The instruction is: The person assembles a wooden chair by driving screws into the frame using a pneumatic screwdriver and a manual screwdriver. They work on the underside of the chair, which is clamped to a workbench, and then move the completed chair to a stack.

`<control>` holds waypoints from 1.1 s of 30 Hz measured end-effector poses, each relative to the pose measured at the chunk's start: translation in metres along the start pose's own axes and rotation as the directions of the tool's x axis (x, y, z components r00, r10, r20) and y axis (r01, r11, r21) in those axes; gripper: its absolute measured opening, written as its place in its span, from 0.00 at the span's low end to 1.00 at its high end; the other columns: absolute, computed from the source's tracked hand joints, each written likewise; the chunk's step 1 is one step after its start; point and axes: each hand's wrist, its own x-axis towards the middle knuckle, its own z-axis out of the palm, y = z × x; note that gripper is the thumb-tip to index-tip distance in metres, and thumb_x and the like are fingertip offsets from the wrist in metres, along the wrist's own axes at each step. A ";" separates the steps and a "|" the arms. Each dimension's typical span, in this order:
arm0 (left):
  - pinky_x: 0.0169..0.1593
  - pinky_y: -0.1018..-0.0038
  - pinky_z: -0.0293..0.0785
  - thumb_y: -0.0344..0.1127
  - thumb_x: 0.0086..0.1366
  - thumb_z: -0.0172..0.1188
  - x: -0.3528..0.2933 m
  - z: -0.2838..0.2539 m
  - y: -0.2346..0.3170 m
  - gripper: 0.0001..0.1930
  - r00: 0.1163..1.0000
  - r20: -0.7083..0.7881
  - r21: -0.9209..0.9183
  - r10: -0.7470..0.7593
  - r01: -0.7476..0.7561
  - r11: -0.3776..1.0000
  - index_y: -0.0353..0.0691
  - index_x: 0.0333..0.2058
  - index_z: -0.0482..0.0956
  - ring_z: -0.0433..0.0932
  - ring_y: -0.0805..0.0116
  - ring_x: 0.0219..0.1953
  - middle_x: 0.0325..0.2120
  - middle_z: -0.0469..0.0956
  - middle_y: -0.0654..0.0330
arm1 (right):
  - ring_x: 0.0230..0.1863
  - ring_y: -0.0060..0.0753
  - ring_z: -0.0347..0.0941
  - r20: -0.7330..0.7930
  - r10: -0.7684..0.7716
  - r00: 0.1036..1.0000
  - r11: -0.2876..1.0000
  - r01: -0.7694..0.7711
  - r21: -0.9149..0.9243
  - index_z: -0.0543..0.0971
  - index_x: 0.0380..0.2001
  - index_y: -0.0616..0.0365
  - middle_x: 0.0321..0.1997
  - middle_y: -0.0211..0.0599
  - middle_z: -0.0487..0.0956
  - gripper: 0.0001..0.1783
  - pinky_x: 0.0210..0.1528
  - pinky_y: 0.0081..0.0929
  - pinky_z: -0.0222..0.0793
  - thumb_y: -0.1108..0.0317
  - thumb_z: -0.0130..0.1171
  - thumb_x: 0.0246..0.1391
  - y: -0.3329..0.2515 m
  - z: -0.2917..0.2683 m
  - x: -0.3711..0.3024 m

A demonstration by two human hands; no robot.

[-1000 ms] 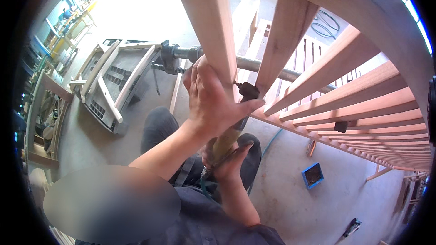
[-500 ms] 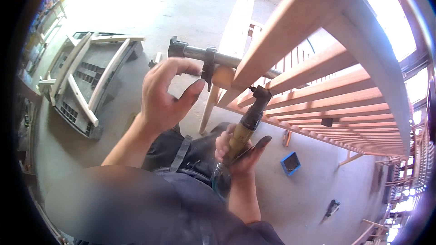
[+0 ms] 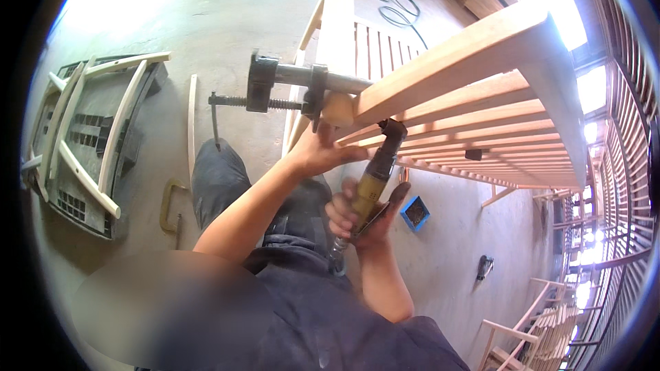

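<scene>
My right hand (image 3: 364, 216) is wrapped around a yellow and black angle-head power driver (image 3: 371, 189), held upright with its black head at the slatted wooden bench frame (image 3: 447, 89). The tip of the driver is close to the frame's near end; contact is hard to make out. Just left of it, my left hand (image 3: 317, 154) grips the frame's lower corner, thumb stretched to the right and fingers partly hidden behind the wood. Above that hand, a pipe clamp (image 3: 316, 93) presses its jaw against a rounded wooden end (image 3: 337, 108).
Curved wooden parts lie on a dark slotted platform (image 3: 89, 144) at left. On the floor are a yellowish C-shaped clamp (image 3: 167, 206), a blue box (image 3: 415, 214) of small dark pieces and another tool (image 3: 485, 268). A coiled hose (image 3: 399, 7) lies behind.
My left hand has moved right and down from beside the clamp jaw to the frame's corner. The driver stays in my right hand at the frame. The whole view has shifted.
</scene>
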 end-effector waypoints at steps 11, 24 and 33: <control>0.51 0.66 0.76 0.38 0.52 0.78 0.021 0.022 -0.003 0.27 0.969 -0.215 -0.095 0.117 -0.140 0.986 0.34 0.48 0.78 0.81 0.64 0.48 0.45 0.82 0.55 | 0.27 0.27 0.63 0.115 -0.170 0.979 0.983 0.177 -0.050 0.67 0.49 0.57 0.27 0.31 0.66 0.57 0.21 0.23 0.62 0.10 0.46 0.39 0.012 -0.016 0.000; 0.57 0.67 0.74 0.59 0.67 0.58 -0.022 0.029 0.026 0.39 0.852 0.484 -0.424 -0.199 0.427 0.798 0.27 0.60 0.67 0.78 0.59 0.54 0.50 0.79 0.46 | 0.22 0.25 0.61 0.092 -0.049 0.995 0.981 0.065 -0.180 0.67 0.39 0.50 0.24 0.27 0.63 0.54 0.19 0.18 0.56 0.07 0.46 0.32 0.001 -0.014 0.001; 0.34 0.69 0.78 0.44 0.66 0.63 0.037 0.050 0.029 0.14 0.778 0.627 -0.668 0.042 0.510 0.543 0.41 0.36 0.72 0.74 0.71 0.22 0.20 0.67 0.66 | 0.28 0.27 0.71 0.280 -0.080 0.957 0.997 0.074 0.034 0.68 0.46 0.56 0.31 0.33 0.71 0.54 0.23 0.22 0.67 0.13 0.49 0.39 0.011 -0.040 0.008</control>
